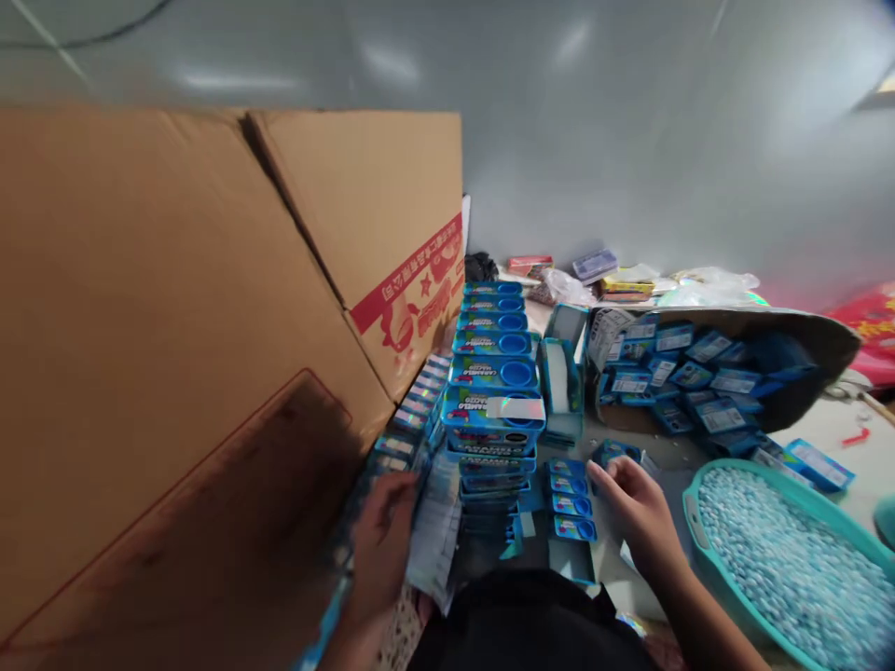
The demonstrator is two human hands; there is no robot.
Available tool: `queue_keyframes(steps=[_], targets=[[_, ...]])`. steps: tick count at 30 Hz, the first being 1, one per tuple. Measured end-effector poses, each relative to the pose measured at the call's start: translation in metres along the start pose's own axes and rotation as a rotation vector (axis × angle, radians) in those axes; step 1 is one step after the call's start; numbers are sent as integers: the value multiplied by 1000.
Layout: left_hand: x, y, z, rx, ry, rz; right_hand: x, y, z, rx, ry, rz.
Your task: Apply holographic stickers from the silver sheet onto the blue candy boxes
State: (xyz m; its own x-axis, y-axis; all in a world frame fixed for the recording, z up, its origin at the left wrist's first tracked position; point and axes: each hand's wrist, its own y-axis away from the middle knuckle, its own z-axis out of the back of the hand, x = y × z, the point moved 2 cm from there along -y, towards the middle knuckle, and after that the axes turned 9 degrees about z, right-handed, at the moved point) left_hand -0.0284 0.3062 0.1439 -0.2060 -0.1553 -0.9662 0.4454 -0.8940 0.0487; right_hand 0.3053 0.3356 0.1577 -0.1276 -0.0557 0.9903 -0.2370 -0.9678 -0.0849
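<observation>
Over a row of small blue packs beside the big carton, my left hand (pixel 383 522) has loosely bent fingers; motion blur hides whether they hold anything. My right hand (pixel 636 508) is closed in a pinch, and what lies between its fingertips is too small to make out. Just left of those fingertips lies a short row of small blue candy boxes (pixel 573 504). Between my hands rises a long stack of blue "Caramelo Macizo" boxes (pixel 493 373); a whitish strip (pixel 516 408) lies across a near one.
A tall cardboard carton (pixel 280 308) blocks the left side. At right, a teal basket (pixel 692 508) holds pale blue candies. Behind it, an open carton (pixel 832 340) lies full of blue packs. Open boxes with white contents (pixel 559 377) stand beside the stack.
</observation>
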Motion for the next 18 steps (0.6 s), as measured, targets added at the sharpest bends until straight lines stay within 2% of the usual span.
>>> queue_keyframes(steps=[2, 4, 7, 9, 12, 16, 18], targets=[[54, 18, -10, 85, -202, 146, -19, 8, 10, 98, 132, 1], [96, 36, -25, 161, -346, 231, -35, 14, 14, 216, 232, 26], [133, 56, -43, 179, -428, 362, -50, 22, 13, 384, 299, 81], [145, 63, -50, 195, -476, 413, -53, 24, 9, 444, 331, 150], [149, 67, -49, 238, -527, 412, -49, 28, 2, 376, 390, 268], [141, 62, -30, 269, -547, 355, -37, 42, -13, 188, 401, 311], [131, 61, -15, 251, -536, 329, -28, 55, -23, 178, 396, 326]])
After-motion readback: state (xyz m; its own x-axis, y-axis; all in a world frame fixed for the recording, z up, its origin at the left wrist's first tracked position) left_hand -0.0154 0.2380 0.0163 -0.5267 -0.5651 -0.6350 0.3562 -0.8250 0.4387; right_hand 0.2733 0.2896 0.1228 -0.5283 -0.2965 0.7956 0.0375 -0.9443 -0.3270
